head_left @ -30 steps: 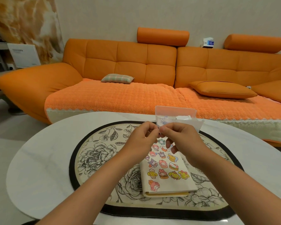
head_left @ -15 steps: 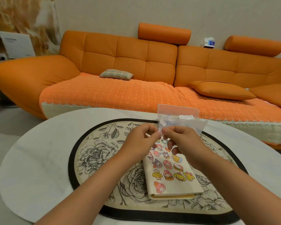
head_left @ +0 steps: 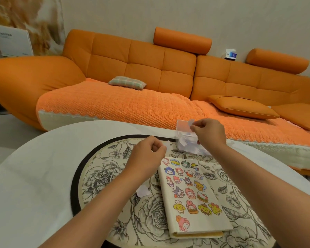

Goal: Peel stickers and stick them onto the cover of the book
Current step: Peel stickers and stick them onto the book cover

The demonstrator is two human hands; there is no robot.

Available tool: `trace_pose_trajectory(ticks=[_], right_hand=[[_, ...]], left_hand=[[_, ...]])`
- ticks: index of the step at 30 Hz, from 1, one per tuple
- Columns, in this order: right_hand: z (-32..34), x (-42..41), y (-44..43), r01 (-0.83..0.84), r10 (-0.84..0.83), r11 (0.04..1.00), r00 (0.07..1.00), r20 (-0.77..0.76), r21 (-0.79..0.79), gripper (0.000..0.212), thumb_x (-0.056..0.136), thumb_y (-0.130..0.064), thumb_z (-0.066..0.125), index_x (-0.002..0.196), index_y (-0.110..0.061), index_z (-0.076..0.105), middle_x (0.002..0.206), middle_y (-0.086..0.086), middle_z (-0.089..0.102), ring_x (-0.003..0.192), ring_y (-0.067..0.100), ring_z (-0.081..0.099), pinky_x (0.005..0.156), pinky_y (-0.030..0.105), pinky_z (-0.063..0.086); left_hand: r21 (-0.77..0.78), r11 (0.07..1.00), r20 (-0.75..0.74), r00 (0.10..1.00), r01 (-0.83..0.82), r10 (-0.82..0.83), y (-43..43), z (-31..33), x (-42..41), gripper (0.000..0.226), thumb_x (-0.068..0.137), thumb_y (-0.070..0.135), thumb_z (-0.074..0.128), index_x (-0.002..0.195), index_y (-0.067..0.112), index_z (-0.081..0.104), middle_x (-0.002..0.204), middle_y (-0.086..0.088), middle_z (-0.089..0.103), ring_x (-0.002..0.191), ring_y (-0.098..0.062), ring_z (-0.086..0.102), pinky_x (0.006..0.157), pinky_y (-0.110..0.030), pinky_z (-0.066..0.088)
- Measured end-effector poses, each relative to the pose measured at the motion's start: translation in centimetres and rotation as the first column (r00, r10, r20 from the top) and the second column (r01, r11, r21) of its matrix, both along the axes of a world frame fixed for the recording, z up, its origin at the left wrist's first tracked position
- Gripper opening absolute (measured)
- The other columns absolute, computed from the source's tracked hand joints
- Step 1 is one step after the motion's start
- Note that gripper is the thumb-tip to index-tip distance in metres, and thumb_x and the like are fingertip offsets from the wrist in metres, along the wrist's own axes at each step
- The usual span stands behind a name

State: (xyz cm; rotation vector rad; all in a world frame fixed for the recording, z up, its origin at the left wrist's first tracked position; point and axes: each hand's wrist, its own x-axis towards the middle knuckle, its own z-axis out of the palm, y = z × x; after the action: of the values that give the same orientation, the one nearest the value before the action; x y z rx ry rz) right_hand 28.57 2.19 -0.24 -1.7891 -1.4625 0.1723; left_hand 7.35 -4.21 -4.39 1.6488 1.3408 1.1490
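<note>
A cream book (head_left: pixel 202 222) lies closed on the floral mat, its cover carrying several cartoon stickers (head_left: pixel 190 192). My left hand (head_left: pixel 147 154) hovers just beyond the book's far left corner and pinches a small white piece (head_left: pixel 167 144) at its fingertips. My right hand (head_left: pixel 208 132) is raised farther back and pinches another small pale piece (head_left: pixel 191 123) above a clear plastic box (head_left: pixel 183 140) that holds loose stickers. Which piece is the sticker and which the backing I cannot tell.
The book rests on a round floral mat (head_left: pixel 104 178) with a black rim, on a white oval table (head_left: pixel 34 176). A scrap of white backing paper (head_left: pixel 142 191) lies left of the book. An orange sofa (head_left: pixel 150 77) runs behind the table.
My hands, which were pinching one piece together, have pulled apart: the right went up and right over the clear box, the left stayed low. The view shifted.
</note>
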Motion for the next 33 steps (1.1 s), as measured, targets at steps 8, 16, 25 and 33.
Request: trace_pose_trajectory(ticks=[8,16,25,33], right_hand=[[0.1,-2.7,-3.4,-0.221,0.209,0.970,0.971,-0.118,-0.102,0.022,0.097,-0.027,0.063,0.083,-0.014,0.073,0.077,0.000,0.074,0.049,0.014,0.056,0.045,0.022,0.043],[-0.1,-3.6,-10.4,-0.395,0.195,0.852,0.849,-0.491,-0.344,0.041,0.094,-0.047,0.063,0.084,-0.008,0.072,0.066,0.001,0.067,0.050,0.017,0.053,0.044,0.024,0.031],[-1.1,-2.3,-11.2,-0.402,0.160,0.792,0.863,-0.479,-0.459,0.015,0.088,-0.018,0.058,0.080,-0.008,0.066,0.065,0.002,0.060,0.049,0.017,0.053,0.048,0.024,0.030],[-2.0,-0.6,-11.8,-0.470,0.375,0.730,0.882,-0.285,-0.496,0.027,0.099,-0.019,0.050,0.073,-0.014,0.055,0.064,0.001,0.052,0.048,0.016,0.048,0.045,0.023,0.035]], left_hand=[[0.131,0.991,-0.137,0.990,-0.022,0.040,-0.6,0.2,0.0,0.011,0.088,0.034,0.066,0.078,0.029,0.065,0.073,0.013,0.064,0.066,-0.005,0.057,0.064,-0.031,0.052],[0.505,0.855,-0.400,0.910,0.121,0.108,-2.1,-0.2,0.6,0.011,0.083,0.030,0.070,0.075,0.029,0.062,0.066,0.018,0.061,0.061,-0.003,0.054,0.053,-0.015,0.039],[0.692,0.620,-0.554,0.823,0.371,0.126,-2.5,-0.9,1.5,0.011,0.084,0.028,0.062,0.075,0.022,0.064,0.066,0.011,0.062,0.056,-0.010,0.057,0.044,-0.029,0.048],[0.444,0.830,-0.560,0.827,0.338,-0.037,-3.7,-0.2,2.0,0.034,0.086,0.063,0.059,0.104,0.035,0.066,0.085,0.023,0.066,0.065,0.011,0.054,0.060,-0.011,0.040]])
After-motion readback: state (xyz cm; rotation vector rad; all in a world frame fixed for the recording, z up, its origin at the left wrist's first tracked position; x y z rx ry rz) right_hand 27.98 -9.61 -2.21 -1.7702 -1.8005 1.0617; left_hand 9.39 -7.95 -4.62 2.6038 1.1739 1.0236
